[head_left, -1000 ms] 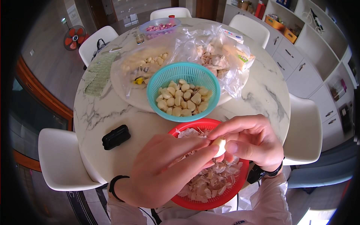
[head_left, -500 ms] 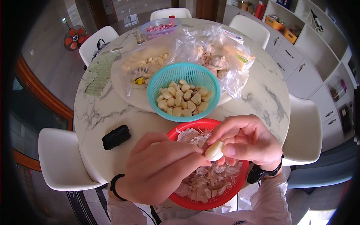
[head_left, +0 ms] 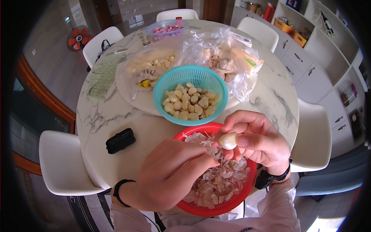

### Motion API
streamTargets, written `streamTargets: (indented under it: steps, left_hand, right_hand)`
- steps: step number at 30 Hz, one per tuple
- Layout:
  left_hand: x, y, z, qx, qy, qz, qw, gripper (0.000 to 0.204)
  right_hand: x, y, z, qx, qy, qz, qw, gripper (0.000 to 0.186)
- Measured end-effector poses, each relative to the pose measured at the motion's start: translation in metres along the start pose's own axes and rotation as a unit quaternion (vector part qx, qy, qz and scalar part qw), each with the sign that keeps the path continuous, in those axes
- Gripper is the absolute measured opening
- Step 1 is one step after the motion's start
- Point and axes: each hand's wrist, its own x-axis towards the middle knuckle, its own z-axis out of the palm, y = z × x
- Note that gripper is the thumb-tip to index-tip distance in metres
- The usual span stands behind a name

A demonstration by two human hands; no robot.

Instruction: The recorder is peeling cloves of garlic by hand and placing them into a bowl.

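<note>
A peeled, pale garlic clove (head_left: 228, 140) is pinched between the thumb and fingers of my right hand (head_left: 258, 140), above the right side of a red basket (head_left: 253, 181). My left hand (head_left: 170, 170) hangs over the basket's left side, its fingers closed with the tips pressed together. Whatever those tips hold, if anything, is hidden. Loose garlic skins (head_left: 218, 185) fill the red basket. Just behind it stands a turquoise basket (head_left: 160, 83) with many peeled cloves (head_left: 185, 101) inside.
Behind are a plastic bag of garlic bulbs (head_left: 224, 63), another bag with peeled cloves (head_left: 162, 62) and a bowl of small purple-pink pieces (head_left: 167, 29). A black case (head_left: 120, 140) and green cloth (head_left: 102, 77) lie on the marble table (head_left: 96, 120). White chairs (head_left: 65, 164) surround it.
My hands have drawn apart. The right has lifted slightly with the clove, away from the left fingertips, and the left has dropped a little lower over the basket.
</note>
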Motion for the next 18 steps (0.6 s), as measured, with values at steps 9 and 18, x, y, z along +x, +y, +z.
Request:
streamTargets:
  steps: [9, 18]
  left_hand:
    - [-0.003, 0.004, -0.006, 0.011, -0.016, -0.031, 0.999, 0.022]
    - [0.0, 0.001, -0.009, 0.047, -0.096, -0.157, 0.982, 0.018]
  right_hand:
    - [-0.003, -0.004, -0.004, -0.074, 0.027, -0.061, 0.995, 0.032]
    - [-0.001, -0.001, 0.004, -0.083, 0.01, -0.064, 0.994, 0.032]
